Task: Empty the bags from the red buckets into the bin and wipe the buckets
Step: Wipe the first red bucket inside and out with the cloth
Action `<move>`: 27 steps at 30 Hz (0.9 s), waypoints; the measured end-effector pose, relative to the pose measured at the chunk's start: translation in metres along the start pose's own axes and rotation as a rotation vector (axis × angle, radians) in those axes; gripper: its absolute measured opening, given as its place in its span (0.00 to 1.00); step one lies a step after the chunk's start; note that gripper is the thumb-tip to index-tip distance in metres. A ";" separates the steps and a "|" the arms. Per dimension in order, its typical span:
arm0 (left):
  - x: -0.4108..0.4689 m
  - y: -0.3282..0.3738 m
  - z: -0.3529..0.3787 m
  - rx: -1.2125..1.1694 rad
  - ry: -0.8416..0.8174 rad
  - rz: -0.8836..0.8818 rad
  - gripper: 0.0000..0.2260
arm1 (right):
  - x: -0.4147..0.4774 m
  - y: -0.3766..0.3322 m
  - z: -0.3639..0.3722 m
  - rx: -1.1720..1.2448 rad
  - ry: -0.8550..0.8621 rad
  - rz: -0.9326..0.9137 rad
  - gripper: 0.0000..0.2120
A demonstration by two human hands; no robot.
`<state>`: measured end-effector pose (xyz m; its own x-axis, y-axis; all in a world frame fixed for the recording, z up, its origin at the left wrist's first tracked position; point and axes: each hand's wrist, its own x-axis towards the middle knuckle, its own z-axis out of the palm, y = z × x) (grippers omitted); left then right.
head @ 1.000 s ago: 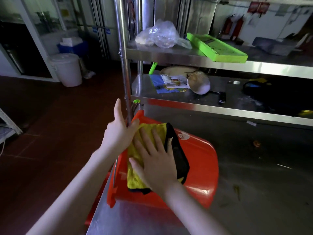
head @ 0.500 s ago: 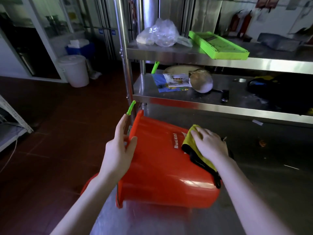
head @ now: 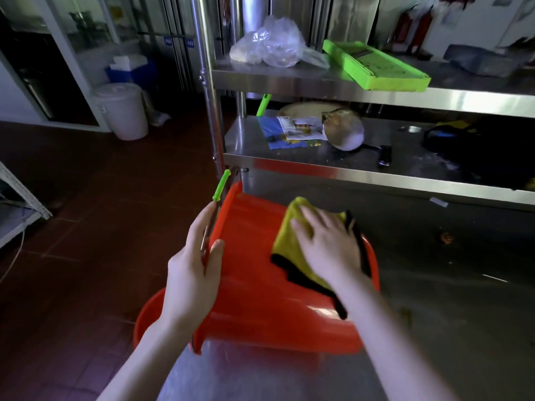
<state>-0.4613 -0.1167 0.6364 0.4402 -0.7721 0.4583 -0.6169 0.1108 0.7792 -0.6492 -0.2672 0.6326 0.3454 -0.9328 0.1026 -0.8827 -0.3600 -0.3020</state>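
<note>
1. The red bucket (head: 260,287) lies on its side at the near left end of the steel table (head: 451,328), its open mouth facing left over the table edge and its base pointing right.
2. It looks like a thin, empty plastic pail: probably light, fairly stiff at the rim, glossy and likely slippery along the curved wall. On its side it could roll, so the rim seems the sound place to steady it.
3. The left hand (head: 191,279) clasps that rim, thumb on the outer wall and fingers curled toward the mouth, with the wire of the green-grip handle (head: 221,185) running by the fingers.
4. The right hand (head: 330,247) is spread flat, fingers apart, pressing a yellow and black cloth (head: 289,241) on the upturned wall near the base; it pinches nothing. The cloth looks soft and drapes over the curve, a black tail hanging on the near side.
5. A second red bucket (head: 147,316) shows partly below the table edge, on the near left.
</note>
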 end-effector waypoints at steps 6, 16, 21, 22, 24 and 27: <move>-0.041 -0.015 -0.001 0.037 0.074 0.083 0.23 | 0.019 0.041 -0.016 0.024 -0.244 0.222 0.30; -0.033 -0.012 -0.019 -0.112 -0.017 -0.078 0.24 | -0.022 -0.113 0.014 -0.065 0.077 -0.321 0.29; 0.055 0.017 -0.019 -0.030 0.031 -0.225 0.36 | -0.030 -0.108 0.018 -0.011 0.084 -0.372 0.28; 0.076 0.022 -0.013 0.071 -0.036 -0.281 0.36 | -0.035 -0.107 0.020 -0.014 0.110 -0.389 0.28; 0.104 0.027 0.005 0.205 -0.213 -0.369 0.32 | -0.040 -0.100 0.021 0.000 0.155 -0.414 0.26; 0.112 0.031 0.016 0.240 -0.303 -0.315 0.25 | -0.032 -0.073 0.015 0.020 0.131 -0.347 0.29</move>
<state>-0.4418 -0.2092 0.7053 0.4418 -0.8961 0.0435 -0.6329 -0.2769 0.7231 -0.5912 -0.2107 0.6368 0.5785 -0.7495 0.3218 -0.7134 -0.6562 -0.2460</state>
